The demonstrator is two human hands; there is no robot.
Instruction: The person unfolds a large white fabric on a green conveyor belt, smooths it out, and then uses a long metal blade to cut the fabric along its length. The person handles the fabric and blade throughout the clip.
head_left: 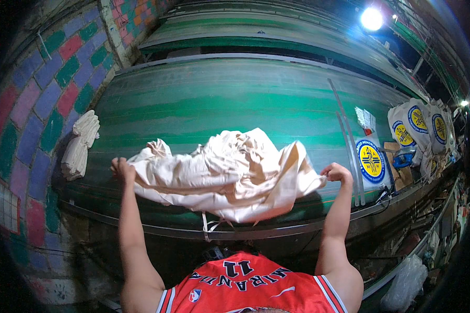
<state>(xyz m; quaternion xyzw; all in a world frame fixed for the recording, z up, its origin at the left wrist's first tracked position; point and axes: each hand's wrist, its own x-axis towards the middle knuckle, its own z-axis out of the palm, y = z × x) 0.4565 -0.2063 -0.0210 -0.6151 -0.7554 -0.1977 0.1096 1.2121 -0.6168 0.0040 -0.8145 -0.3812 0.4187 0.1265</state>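
Between both hands [124,170] [338,172] | bunched cream cloth [222,169], ends held | over green table [203,99]

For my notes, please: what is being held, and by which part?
The cloth: left hand at its left end, right hand at its right end.

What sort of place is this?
Looks like a fabric-printing workshop, probably: long green worktable, plain cream cloth spread over its near edge, and pale cloth pieces bearing round blue-and-yellow emblems at the right.
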